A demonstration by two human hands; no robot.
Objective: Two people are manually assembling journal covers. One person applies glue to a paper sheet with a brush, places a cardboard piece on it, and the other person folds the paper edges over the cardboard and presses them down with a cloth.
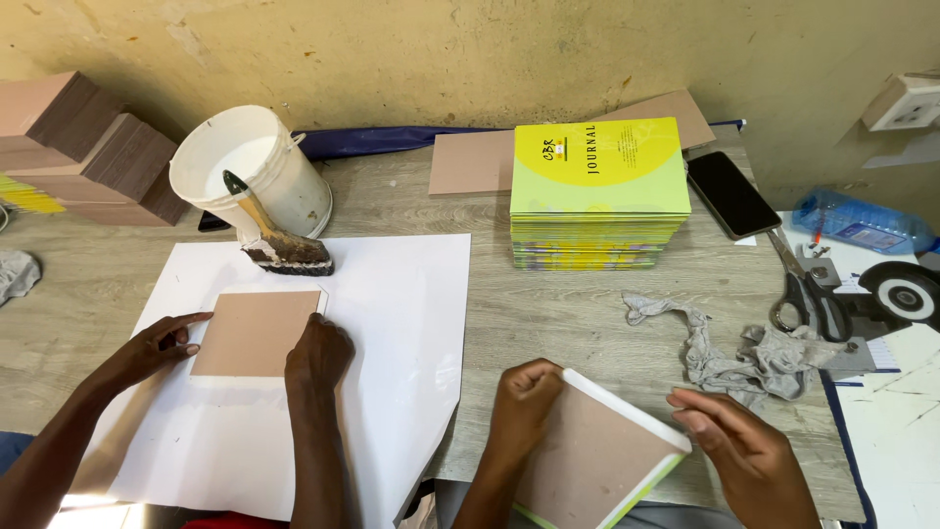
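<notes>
Left hand (524,402) has a closed grip on the notebook (597,456). Right hand (739,451) lies along the opposite corner, fingers nearly straight; I cannot tell whether it clasps. Just beyond that grip lies a grey rag (725,358) on the counter (568,313).

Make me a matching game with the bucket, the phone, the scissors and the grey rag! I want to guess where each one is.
Things:
1. white bucket
2. black phone
3. scissors
4. grey rag

Places:
A. just right of the stack of yellow-green books
B. on the table between the books and the person's right hand
C. at the top edge of the big white sheet, with a brush leaning out of it
D. far right, next to a black and white wheel

Pairs: 1-C, 2-A, 3-D, 4-B
</notes>
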